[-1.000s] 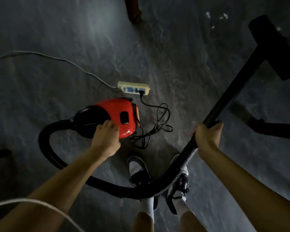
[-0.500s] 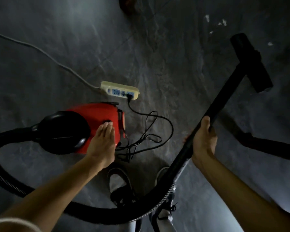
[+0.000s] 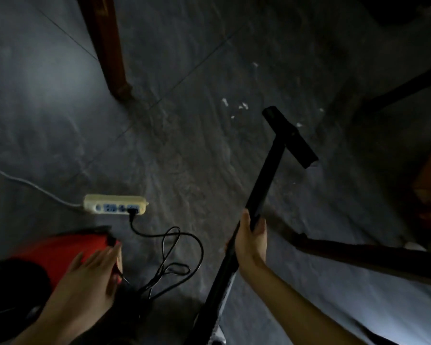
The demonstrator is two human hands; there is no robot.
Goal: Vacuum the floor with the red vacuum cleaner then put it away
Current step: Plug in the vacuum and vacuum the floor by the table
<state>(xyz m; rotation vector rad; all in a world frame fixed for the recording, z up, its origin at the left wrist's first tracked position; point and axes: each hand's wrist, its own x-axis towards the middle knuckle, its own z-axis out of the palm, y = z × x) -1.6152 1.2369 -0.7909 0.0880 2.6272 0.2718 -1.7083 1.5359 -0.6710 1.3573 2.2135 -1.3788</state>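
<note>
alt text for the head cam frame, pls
Looking down at a dark tiled floor, a person's right hand grips the black vacuum wand, its floor nozzle near white scraps. The left hand lies with straight fingers over the red vacuum cleaner, whose black cord is plugged into a cream power strip.

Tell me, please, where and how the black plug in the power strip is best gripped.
Pinch the black plug by its body, not its cord, from the near side, where it juts from the socket face of the power strip.
</note>
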